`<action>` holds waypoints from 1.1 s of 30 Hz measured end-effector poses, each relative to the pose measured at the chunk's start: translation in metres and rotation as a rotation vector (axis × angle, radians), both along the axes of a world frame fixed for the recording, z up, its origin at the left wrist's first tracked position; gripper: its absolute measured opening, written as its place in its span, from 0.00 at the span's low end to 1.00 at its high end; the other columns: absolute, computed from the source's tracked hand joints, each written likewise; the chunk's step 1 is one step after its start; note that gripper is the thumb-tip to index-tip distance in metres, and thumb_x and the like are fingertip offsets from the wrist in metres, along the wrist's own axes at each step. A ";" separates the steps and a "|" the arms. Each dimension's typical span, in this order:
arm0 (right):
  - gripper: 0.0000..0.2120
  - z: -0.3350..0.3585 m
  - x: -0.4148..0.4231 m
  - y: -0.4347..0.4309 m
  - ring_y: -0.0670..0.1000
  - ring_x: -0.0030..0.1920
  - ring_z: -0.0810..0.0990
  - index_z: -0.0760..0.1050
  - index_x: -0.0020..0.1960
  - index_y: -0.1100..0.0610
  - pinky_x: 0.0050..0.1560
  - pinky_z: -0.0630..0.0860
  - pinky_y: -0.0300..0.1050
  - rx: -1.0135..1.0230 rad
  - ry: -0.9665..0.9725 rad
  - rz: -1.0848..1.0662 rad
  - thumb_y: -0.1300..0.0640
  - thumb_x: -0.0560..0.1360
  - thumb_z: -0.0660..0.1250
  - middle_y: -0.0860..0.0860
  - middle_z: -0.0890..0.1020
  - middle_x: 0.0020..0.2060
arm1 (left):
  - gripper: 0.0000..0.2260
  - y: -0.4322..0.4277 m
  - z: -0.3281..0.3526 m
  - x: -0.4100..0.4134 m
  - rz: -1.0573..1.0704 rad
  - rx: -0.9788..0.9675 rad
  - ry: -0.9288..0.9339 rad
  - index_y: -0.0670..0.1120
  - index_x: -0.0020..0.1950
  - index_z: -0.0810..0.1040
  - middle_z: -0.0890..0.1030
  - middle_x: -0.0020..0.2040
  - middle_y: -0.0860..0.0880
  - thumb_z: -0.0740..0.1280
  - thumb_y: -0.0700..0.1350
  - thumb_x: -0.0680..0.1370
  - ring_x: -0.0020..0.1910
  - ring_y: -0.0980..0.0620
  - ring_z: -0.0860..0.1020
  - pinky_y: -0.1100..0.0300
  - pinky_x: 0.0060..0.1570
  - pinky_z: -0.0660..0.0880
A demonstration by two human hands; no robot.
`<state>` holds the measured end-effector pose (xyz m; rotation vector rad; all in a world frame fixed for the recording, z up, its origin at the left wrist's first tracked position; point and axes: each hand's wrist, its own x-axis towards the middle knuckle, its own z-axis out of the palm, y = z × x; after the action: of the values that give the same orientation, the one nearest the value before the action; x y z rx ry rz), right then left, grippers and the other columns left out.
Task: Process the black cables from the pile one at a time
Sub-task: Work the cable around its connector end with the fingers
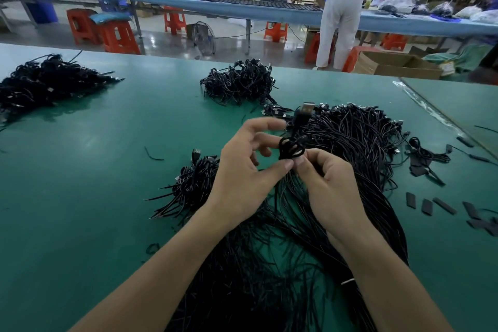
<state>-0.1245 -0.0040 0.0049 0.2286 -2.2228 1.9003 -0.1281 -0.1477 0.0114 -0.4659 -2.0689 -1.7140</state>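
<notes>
- USB cable (291,148): black, wound into a small coil and held in the air between both hands, above the surface. Its metal USB plug (307,110) stands up from the coil.
- Left hand (242,167): thumb and middle fingers pinch the coil's left side. The forefinger is raised and bent, clear of the coil.
- Right hand (327,178): fingers curled, thumb and forefinger pinching the coil's lower right edge. The two thumb tips meet.
- Pile of loose cables (355,143): long black strands fanned out beneath and beyond the hands, running to the near edge.
- Near heap (192,183): tangled short black cables, just left of the left wrist.
- Middle heap (239,83): the same kind, farther back, centre.
- Far heap (45,81): the same kind, far left.
- Sleeve pieces (427,206): short flat black strips scattered at the right.
- Surface (94,170): green mat.
- Beyond the surface: orange stools (118,36), floor fan (204,38), cardboard box (396,65), long blue bench (188,7), and two people (341,8) standing at it with their backs turned.
</notes>
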 end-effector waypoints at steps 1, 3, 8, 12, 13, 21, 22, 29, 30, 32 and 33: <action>0.10 0.001 0.001 0.000 0.43 0.28 0.68 0.79 0.43 0.57 0.29 0.67 0.34 -0.022 -0.011 0.004 0.56 0.81 0.64 0.43 0.75 0.27 | 0.20 0.000 0.000 0.001 0.035 -0.034 0.022 0.59 0.54 0.77 0.83 0.44 0.58 0.77 0.38 0.71 0.39 0.61 0.73 0.67 0.39 0.69; 0.10 0.003 0.001 -0.001 0.39 0.27 0.69 0.79 0.42 0.57 0.30 0.67 0.30 -0.083 -0.041 0.016 0.56 0.80 0.64 0.41 0.75 0.27 | 0.16 0.001 -0.002 0.003 0.069 -0.107 0.112 0.58 0.46 0.80 0.80 0.41 0.60 0.77 0.36 0.70 0.39 0.58 0.73 0.67 0.39 0.68; 0.12 0.005 -0.003 0.004 0.50 0.38 0.71 0.78 0.40 0.57 0.43 0.72 0.46 -0.210 -0.071 0.007 0.58 0.81 0.64 0.50 0.76 0.33 | 0.16 0.005 -0.015 0.004 0.087 -0.301 0.261 0.47 0.39 0.85 0.82 0.44 0.54 0.70 0.25 0.68 0.45 0.54 0.75 0.69 0.48 0.69; 0.12 0.008 -0.004 0.004 0.39 0.32 0.72 0.78 0.39 0.56 0.35 0.72 0.33 -0.075 0.057 -0.026 0.60 0.81 0.65 0.41 0.77 0.29 | 0.09 0.010 -0.020 0.003 0.109 -0.448 0.269 0.44 0.46 0.86 0.82 0.45 0.53 0.69 0.32 0.72 0.46 0.57 0.72 0.72 0.50 0.66; 0.11 0.009 -0.004 0.004 0.39 0.33 0.73 0.78 0.40 0.56 0.35 0.73 0.33 -0.042 0.090 -0.034 0.60 0.81 0.65 0.41 0.78 0.30 | 0.09 0.011 -0.019 0.003 0.097 -0.462 0.244 0.44 0.48 0.85 0.80 0.44 0.54 0.68 0.35 0.73 0.45 0.60 0.71 0.72 0.50 0.65; 0.02 0.008 0.001 0.004 0.50 0.52 0.72 0.75 0.46 0.46 0.54 0.69 0.36 0.372 0.290 -0.183 0.51 0.78 0.65 0.42 0.76 0.46 | 0.13 0.016 -0.014 0.007 -0.096 -0.246 -0.037 0.39 0.43 0.78 0.78 0.33 0.42 0.61 0.48 0.77 0.31 0.45 0.72 0.50 0.32 0.69; 0.01 0.008 0.002 0.004 0.49 0.53 0.71 0.75 0.47 0.46 0.55 0.67 0.31 0.395 0.305 -0.193 0.52 0.78 0.65 0.43 0.76 0.47 | 0.15 0.016 -0.013 0.007 -0.101 -0.196 -0.072 0.39 0.44 0.79 0.79 0.34 0.41 0.61 0.50 0.77 0.30 0.44 0.72 0.47 0.30 0.69; 0.03 0.010 0.003 0.002 0.44 0.48 0.77 0.79 0.47 0.51 0.47 0.73 0.34 0.256 0.290 -0.106 0.59 0.78 0.69 0.44 0.76 0.45 | 0.06 0.013 -0.009 -0.002 -0.196 0.145 -0.324 0.46 0.57 0.79 0.85 0.38 0.50 0.65 0.39 0.82 0.36 0.57 0.81 0.64 0.38 0.76; 0.05 0.011 0.003 0.001 0.44 0.45 0.77 0.79 0.46 0.51 0.45 0.74 0.34 0.231 0.289 -0.082 0.60 0.77 0.69 0.45 0.76 0.44 | 0.07 0.013 -0.009 -0.003 -0.210 0.213 -0.342 0.45 0.57 0.78 0.84 0.39 0.51 0.65 0.37 0.81 0.37 0.58 0.81 0.65 0.40 0.77; 0.05 0.010 0.004 0.000 0.45 0.44 0.77 0.78 0.45 0.51 0.44 0.74 0.35 0.234 0.295 -0.074 0.60 0.77 0.69 0.44 0.76 0.43 | 0.09 0.013 -0.009 -0.003 -0.214 0.299 -0.364 0.44 0.56 0.78 0.83 0.44 0.47 0.62 0.34 0.82 0.41 0.57 0.81 0.65 0.42 0.77; 0.05 0.010 0.004 -0.001 0.48 0.45 0.77 0.79 0.45 0.51 0.45 0.74 0.37 0.247 0.300 -0.082 0.60 0.78 0.69 0.44 0.76 0.42 | 0.10 0.012 -0.009 -0.003 -0.218 0.341 -0.377 0.43 0.57 0.78 0.82 0.48 0.45 0.60 0.34 0.82 0.45 0.55 0.81 0.63 0.43 0.78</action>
<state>-0.1210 -0.0045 0.0149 0.4236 -2.2154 1.4397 -0.1313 -0.1355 0.0028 -0.2834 -1.9550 -2.3857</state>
